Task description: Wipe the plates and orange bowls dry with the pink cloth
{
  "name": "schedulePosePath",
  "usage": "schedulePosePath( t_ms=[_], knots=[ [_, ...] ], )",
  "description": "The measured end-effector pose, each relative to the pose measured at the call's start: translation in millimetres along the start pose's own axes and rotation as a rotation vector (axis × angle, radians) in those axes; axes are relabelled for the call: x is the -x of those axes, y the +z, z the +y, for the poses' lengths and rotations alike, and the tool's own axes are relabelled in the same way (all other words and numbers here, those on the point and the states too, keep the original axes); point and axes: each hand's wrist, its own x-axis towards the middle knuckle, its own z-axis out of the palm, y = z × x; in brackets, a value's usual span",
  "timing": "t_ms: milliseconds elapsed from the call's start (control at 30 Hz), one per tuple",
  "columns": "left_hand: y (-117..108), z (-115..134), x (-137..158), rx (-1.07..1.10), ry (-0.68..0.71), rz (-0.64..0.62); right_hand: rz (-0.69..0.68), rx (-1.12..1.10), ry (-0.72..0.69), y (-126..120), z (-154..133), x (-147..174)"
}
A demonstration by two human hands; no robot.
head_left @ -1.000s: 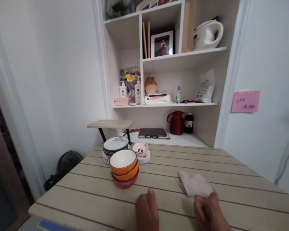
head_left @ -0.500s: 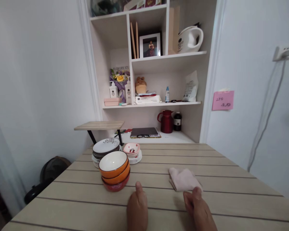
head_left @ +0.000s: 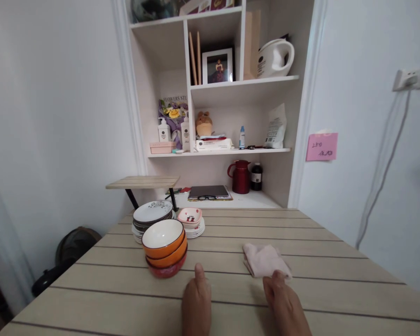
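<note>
My left hand [head_left: 196,301] is low over the front of the table, thumb up and pointing forward. Its other fingers are curled out of sight, and nothing shows in it. To its upper left stands a stack of bowls [head_left: 165,249], orange ones with white insides above a red one. My right hand [head_left: 283,301] is closed, thumb over the bent index finger, with nothing visible in it. Just beyond its knuckles lies a folded pale pink cloth [head_left: 266,260]; whether they touch I cannot tell.
Behind the bowls are stacked plates [head_left: 153,212] and a small pink-rimmed dish [head_left: 190,216] on white saucers [head_left: 196,232]. A small raised stand [head_left: 143,182] is at the back left of the slatted table [head_left: 224,280]. A red jug [head_left: 241,178] stands in the shelf recess.
The whole view has shifted slightly, so everything sits a little further left. My right thumb is drawn in closer over the fingers. Bowls and cloth have stayed in place.
</note>
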Motion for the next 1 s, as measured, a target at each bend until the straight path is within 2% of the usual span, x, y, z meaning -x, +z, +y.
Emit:
schedulePosePath(
  t_ms=[367,733,1000],
  knots=[
    [-2,6,3,0.03,-0.004,-0.032,-0.025,-0.027,0.028,1,4,-3],
    [-2,1,1,0.052,0.032,0.002,0.003,-0.003,0.024,3,-6,4],
    [0,1,2,-0.024,0.001,0.025,-0.007,-0.003,0.049,3,-12,7]
  ],
)
